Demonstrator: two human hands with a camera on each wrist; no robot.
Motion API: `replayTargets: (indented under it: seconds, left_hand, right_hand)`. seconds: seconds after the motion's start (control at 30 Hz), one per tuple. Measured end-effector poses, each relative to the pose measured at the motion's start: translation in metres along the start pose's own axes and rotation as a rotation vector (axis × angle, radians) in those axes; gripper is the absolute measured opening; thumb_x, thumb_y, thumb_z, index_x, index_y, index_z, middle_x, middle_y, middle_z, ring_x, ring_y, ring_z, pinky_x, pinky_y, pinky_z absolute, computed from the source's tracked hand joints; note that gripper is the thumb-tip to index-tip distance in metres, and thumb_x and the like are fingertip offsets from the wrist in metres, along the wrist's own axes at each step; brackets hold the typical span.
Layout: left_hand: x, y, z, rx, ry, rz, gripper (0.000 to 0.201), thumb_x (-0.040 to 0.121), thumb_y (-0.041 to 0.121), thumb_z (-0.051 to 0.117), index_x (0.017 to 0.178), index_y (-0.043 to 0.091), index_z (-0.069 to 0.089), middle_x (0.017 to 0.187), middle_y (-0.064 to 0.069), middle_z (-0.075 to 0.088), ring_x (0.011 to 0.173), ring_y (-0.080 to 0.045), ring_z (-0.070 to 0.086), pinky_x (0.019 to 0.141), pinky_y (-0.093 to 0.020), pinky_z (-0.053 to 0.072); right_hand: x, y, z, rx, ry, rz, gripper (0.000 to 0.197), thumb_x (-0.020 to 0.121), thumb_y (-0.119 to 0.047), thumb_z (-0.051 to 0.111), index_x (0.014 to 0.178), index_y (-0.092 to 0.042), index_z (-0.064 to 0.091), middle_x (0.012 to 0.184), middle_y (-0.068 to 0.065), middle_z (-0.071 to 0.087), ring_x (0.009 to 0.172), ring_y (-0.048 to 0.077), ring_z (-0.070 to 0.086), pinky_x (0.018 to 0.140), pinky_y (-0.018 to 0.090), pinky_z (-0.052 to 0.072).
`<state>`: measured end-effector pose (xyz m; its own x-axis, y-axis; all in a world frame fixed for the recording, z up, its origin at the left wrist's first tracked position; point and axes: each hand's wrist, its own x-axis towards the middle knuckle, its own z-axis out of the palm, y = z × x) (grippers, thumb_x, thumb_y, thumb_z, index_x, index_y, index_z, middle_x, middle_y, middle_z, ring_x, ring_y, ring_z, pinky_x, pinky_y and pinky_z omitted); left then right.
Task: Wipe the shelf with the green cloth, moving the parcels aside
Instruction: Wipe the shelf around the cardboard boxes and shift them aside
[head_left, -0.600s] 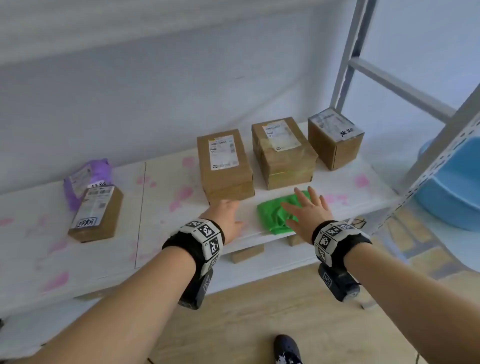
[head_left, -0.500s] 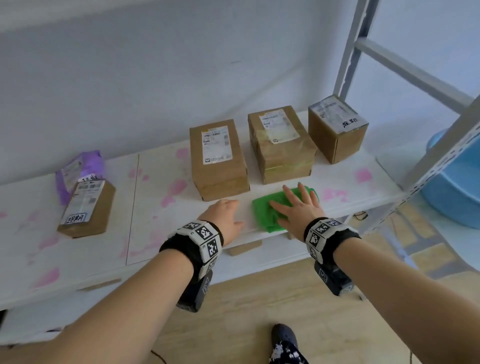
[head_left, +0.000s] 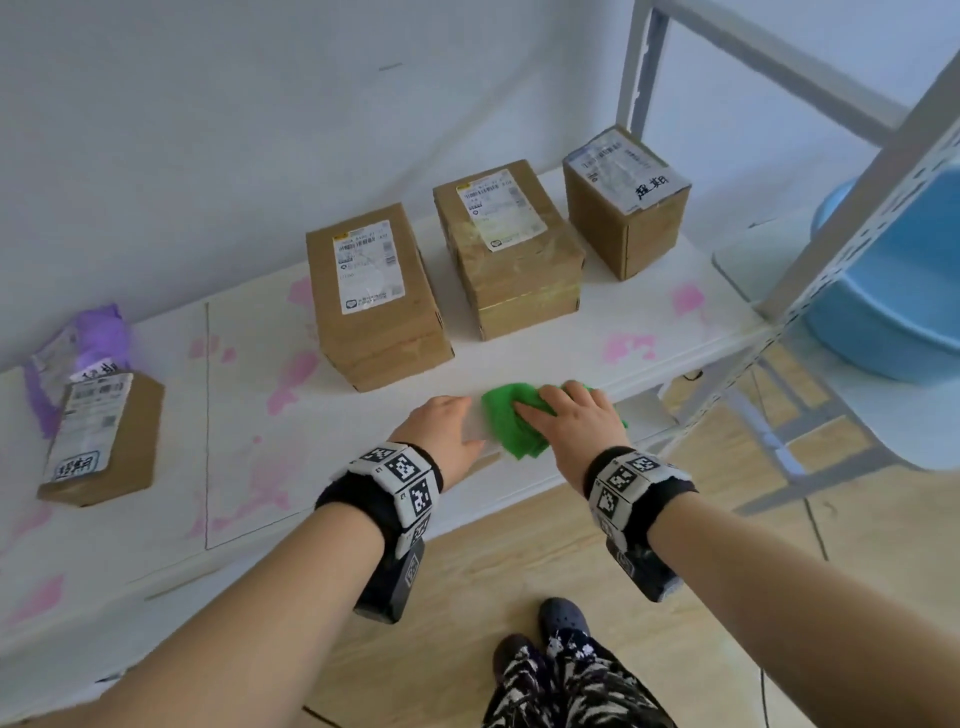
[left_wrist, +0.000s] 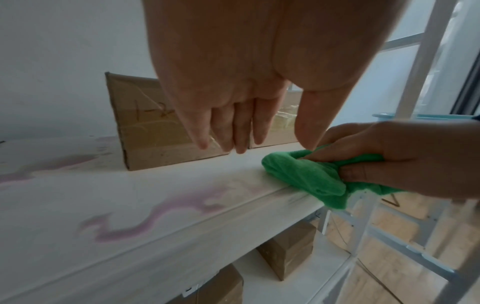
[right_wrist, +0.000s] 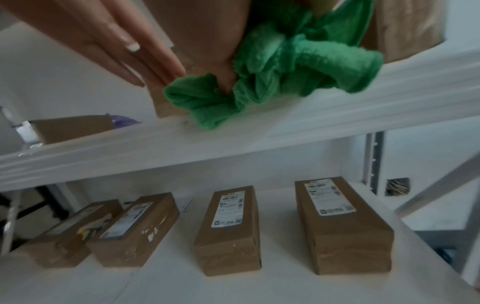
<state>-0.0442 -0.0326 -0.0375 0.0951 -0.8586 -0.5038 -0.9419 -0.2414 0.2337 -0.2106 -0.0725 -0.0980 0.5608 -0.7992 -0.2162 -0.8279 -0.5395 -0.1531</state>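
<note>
While the right hand (head_left: 569, 421) grips the green cloth (head_left: 511, 423) in curled fingers, bunching it, the cloth sits on the near edge of the shelf (head_left: 249, 457), one fold hanging over the lip. Left wrist view: thumb and fingers (left_wrist: 363, 174) pinch into the fabric. Left hand (head_left: 441, 431) just beside it on the left, fingers straight and together, holding nothing, tips down at the shelf surface; contact with the board cannot be told.

Far side of the hands: three brown parcels in a row. Tall parcel (head_left: 374, 296) directly behind the left hand, taped parcel (head_left: 509, 249) to its right, small cube parcel (head_left: 626, 202) at far right. All upright, labels up, apart from one another. Well to the left, a flat parcel (head_left: 98, 441) with a purple bag (head_left: 88, 353) touching behind it.

Pink stains (head_left: 291, 379) scattered over the white board. Lower shelf (right_wrist: 285, 288) carries four more boxes (right_wrist: 228, 230). Blue tub (head_left: 893, 291) beyond the right upright.
</note>
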Motion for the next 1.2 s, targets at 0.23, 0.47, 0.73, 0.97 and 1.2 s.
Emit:
replayTargets:
  seconds: [0.23,0.47,0.73,0.97,1.2]
  left_hand:
    - [0.019,0.022,0.018,0.039,0.016,0.146,0.062,0.095,0.032,0.049,0.149,0.012,0.025,0.157,-0.005,0.021,0.145,-0.020,0.022,0.118,-0.031,0.019]
    - [0.041,0.055,0.031,0.076,0.082,0.083,0.075,0.094,0.035,0.050,0.152,0.009,0.009,0.162,-0.007,0.001,0.150,-0.020,0.003,0.121,-0.030,0.008]
    - [0.078,0.123,0.043,0.131,0.059,0.065,0.078,0.095,0.038,0.049,0.152,0.008,0.006,0.162,-0.007,-0.005,0.150,-0.020,-0.001,0.122,-0.032,0.008]
    - [0.095,0.139,0.047,0.265,0.052,0.016,0.071,0.095,0.033,0.046,0.150,0.006,0.012,0.161,-0.011,0.003,0.150,-0.022,0.007,0.122,-0.034,0.009]
    - [0.100,0.143,0.038,0.364,0.001,0.004,0.068,0.098,0.037,0.038,0.151,0.007,0.010,0.161,-0.010,0.003,0.150,-0.020,0.007,0.123,-0.035,0.006]
  right_hand:
    - [0.010,0.078,-0.007,0.069,0.054,0.540,0.053,0.097,-0.042,0.026,0.149,-0.033,0.017,0.159,0.003,0.011,0.147,0.032,0.004,0.118,0.051,0.005]
    - [0.004,0.057,0.010,0.103,0.081,0.281,0.055,0.098,-0.047,0.026,0.150,-0.035,0.014,0.160,-0.003,0.007,0.149,0.027,0.000,0.119,0.047,-0.001]
    - [0.030,0.174,-0.014,0.007,0.100,0.485,0.057,0.098,-0.045,0.025,0.150,-0.023,0.019,0.153,0.010,0.026,0.140,0.032,0.023,0.118,0.045,0.014]
    - [0.029,0.143,-0.010,0.080,0.081,0.306,0.062,0.096,-0.042,0.032,0.149,-0.011,0.020,0.155,0.003,0.020,0.129,0.037,0.031,0.107,0.044,0.025]
    - [0.055,0.191,-0.027,0.013,0.008,0.438,0.064,0.099,-0.033,0.029,0.149,0.001,0.008,0.157,0.014,0.012,0.146,0.032,0.008,0.118,0.044,0.013]
